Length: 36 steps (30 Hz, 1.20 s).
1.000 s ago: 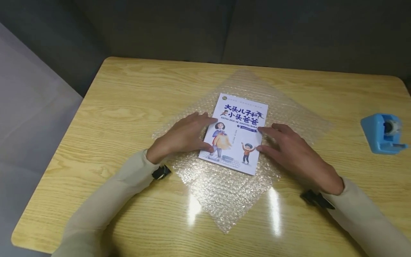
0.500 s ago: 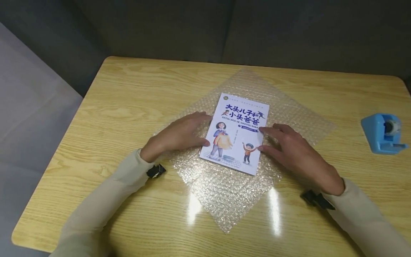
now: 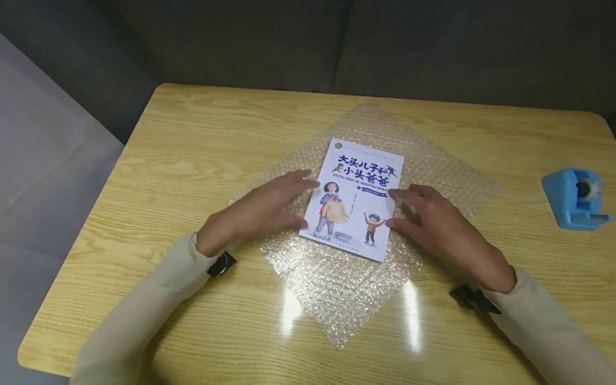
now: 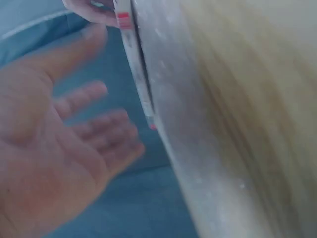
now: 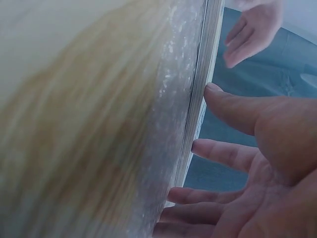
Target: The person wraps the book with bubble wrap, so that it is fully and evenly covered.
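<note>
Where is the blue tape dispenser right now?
In the head view, the blue plastic tape dispenser stands near the right edge of the light wooden table, apart from the clear bubble wrap sheet and beyond the right hand.

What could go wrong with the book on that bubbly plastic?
The book lies loose on the bubble wrap, and the wrap looks slippery on the shiny table, so a nudge might slide both askew. The left hand is off the book's edge while only the right hand touches it, so it could turn crooked. The tape dispenser sits near the table's right edge and might get knocked off.
</note>
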### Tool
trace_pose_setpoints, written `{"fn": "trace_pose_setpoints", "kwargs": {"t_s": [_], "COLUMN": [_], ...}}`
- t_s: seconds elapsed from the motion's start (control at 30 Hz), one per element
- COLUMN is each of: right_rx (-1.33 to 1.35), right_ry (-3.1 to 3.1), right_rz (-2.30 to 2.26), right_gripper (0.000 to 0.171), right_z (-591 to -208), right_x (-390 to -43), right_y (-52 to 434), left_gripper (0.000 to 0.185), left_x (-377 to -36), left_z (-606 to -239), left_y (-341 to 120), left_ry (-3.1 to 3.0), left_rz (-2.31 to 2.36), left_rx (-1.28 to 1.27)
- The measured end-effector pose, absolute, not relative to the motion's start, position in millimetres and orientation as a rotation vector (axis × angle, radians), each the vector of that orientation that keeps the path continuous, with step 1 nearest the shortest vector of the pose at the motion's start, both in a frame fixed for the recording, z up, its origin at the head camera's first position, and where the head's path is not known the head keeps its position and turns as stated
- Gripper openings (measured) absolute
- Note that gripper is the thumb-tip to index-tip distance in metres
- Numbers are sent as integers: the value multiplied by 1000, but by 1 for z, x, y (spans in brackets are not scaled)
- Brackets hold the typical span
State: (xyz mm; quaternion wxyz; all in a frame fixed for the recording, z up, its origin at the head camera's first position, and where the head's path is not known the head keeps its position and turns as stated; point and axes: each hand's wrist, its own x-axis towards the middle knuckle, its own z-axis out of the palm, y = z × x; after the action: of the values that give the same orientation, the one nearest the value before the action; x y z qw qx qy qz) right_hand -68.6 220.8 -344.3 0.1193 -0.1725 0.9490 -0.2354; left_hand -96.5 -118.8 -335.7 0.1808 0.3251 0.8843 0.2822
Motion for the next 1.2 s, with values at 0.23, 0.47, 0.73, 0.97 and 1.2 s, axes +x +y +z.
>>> {"fn": "trace_pose_setpoints", "kwargs": {"t_s": [0.23, 0.47, 0.73, 0.97, 1.2], "right_rx": [-521, -517, -504, -500, -491], "right_ry": [2786, 2790, 2783, 2783, 2780], "right_rz": [-688, -696, -701, -695, -698], "right_gripper": [61, 61, 61, 61, 60], "right_z": [-344, -344, -344, -345, -345], "right_x": [-69, -69, -69, -69, -69], "right_y": [221, 221, 220, 219, 219], "left_gripper": [90, 102, 104, 98, 82], "left_x": [-57, -37, -27, -24, -28], "left_z": [-335, -338, -341, -342, -332], "left_y": [-110, -96, -88, -88, -94], "left_ry": [2345, 2211, 2234, 2270, 2271], "left_rz": [642, 437, 237, 205, 280], "left_rx": [1530, 1566, 1579, 1595, 1617]}}
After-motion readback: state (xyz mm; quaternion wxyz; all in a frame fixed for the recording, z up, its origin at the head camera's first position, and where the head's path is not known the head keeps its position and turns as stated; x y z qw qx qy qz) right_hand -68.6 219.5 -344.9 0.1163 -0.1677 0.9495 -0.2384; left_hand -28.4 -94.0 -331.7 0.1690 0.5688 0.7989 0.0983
